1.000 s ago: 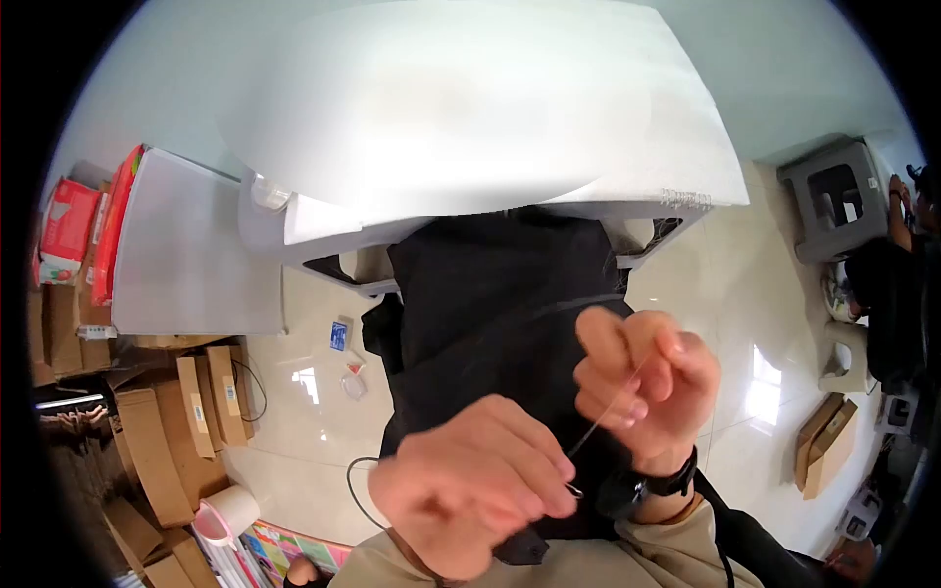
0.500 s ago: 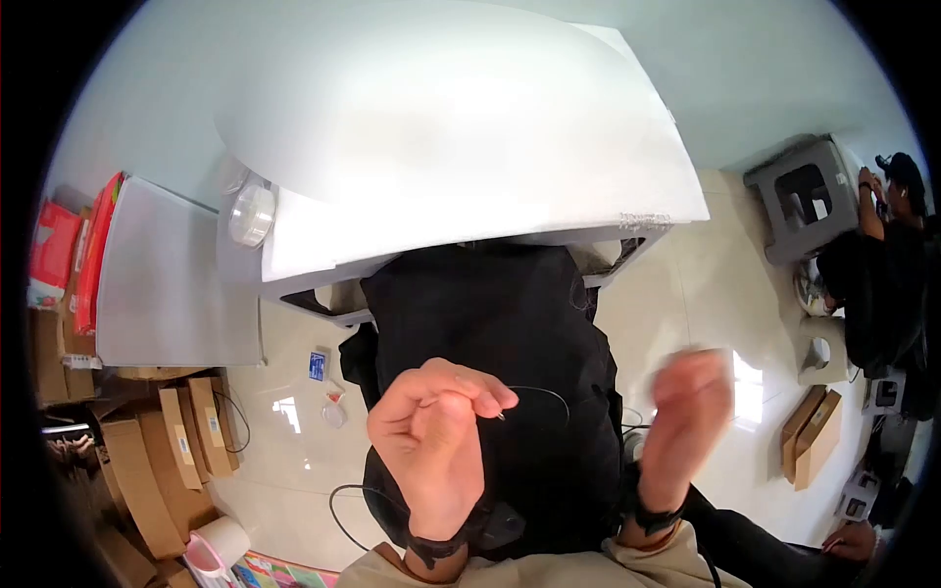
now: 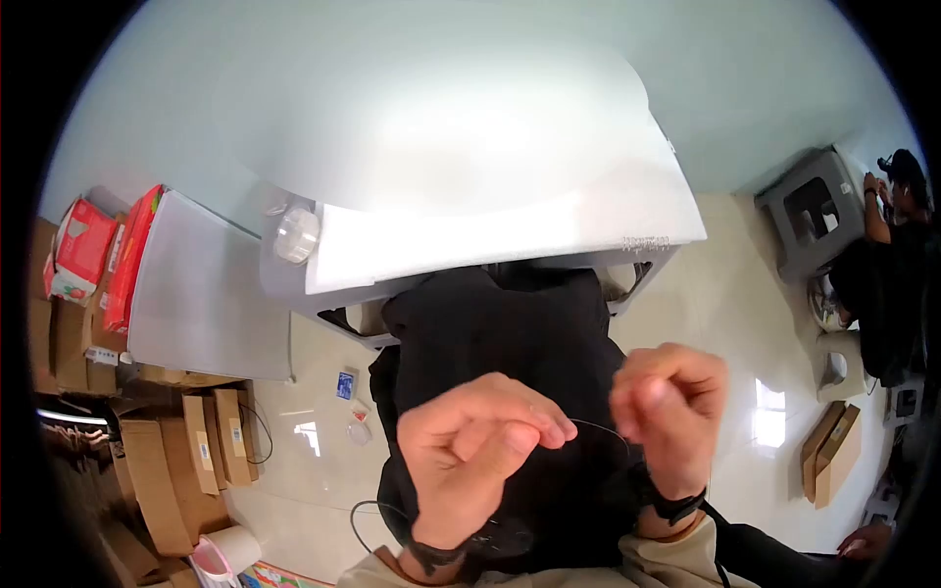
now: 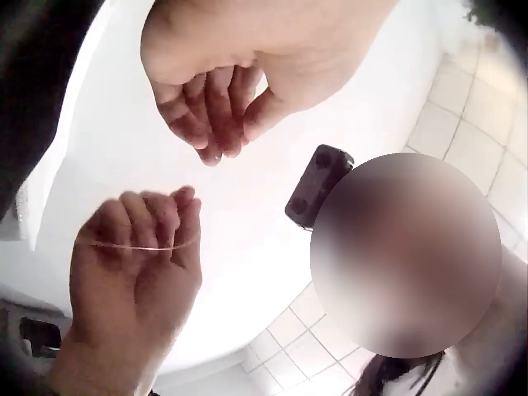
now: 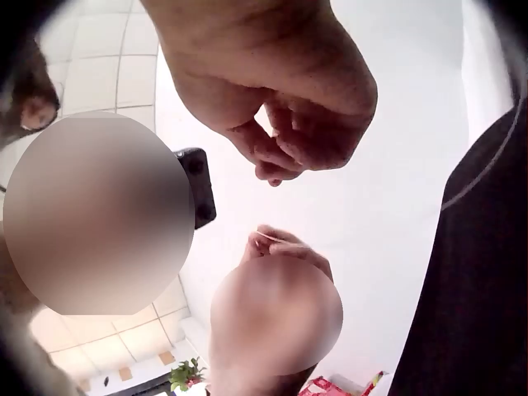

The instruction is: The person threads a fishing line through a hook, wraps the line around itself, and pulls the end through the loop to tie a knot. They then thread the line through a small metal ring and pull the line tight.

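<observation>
In the head view my left hand (image 3: 480, 451) pinches a thin clear thread (image 3: 603, 427) between thumb and fingertips, over the black cloth (image 3: 490, 323) on my lap. The thread runs in a loose curve toward my right hand (image 3: 676, 412), which is raised beside it with fingers curled and thumb near them. A tiny bright spot shows at the left fingertips in the left wrist view, where the thread (image 4: 140, 247) crosses in front of the right hand (image 4: 136, 264). I cannot tell whether the right fingers hold anything small.
A white-topped table (image 3: 510, 250) stands ahead, a round clear container (image 3: 296, 235) at its left corner. A blue packet (image 3: 345, 384) lies on the floor. Cardboard boxes (image 3: 157, 480) stack at left. At right are a grey stool (image 3: 818, 216) and another person (image 3: 887, 294).
The left hand, earlier low with the thread taut to the right hand, has turned palm-up. The right hand moved away, then came back in closer; the thread has slackened into a curve.
</observation>
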{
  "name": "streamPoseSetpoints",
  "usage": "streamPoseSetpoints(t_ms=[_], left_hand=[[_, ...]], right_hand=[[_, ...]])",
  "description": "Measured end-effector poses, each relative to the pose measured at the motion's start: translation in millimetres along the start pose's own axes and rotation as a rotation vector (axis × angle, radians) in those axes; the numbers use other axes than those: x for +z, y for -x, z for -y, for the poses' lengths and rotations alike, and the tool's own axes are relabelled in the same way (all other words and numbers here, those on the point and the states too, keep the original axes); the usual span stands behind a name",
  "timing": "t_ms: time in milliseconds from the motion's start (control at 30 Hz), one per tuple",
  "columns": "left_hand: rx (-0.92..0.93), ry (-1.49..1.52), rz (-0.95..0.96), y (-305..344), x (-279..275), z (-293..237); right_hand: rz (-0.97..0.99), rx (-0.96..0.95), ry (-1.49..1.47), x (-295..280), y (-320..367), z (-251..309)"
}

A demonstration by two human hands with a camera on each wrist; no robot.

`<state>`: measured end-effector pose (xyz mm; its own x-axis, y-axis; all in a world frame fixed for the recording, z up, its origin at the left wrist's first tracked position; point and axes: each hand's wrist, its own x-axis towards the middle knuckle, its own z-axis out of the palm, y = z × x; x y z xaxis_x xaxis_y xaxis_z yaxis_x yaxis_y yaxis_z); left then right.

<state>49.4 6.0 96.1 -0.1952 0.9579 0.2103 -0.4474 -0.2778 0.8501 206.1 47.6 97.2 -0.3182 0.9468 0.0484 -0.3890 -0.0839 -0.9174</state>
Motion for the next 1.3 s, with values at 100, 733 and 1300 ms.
streamPoseSetpoints(t_ms=[100, 733, 1300], left_hand=[[0.042, -0.006, 0.051, -18, 0, -21], [0.097, 0.247, 0.255, -60, -26, -2], [0.017, -0.056, 0.055, -57, -17, -10]], right_hand=[[-0.099, -0.140, 0.428, 1, 0, 24], [0.127, -0.317, 0.525, 34, -54, 23], [0.224, -0.394, 0.585, 22, -57, 17]])
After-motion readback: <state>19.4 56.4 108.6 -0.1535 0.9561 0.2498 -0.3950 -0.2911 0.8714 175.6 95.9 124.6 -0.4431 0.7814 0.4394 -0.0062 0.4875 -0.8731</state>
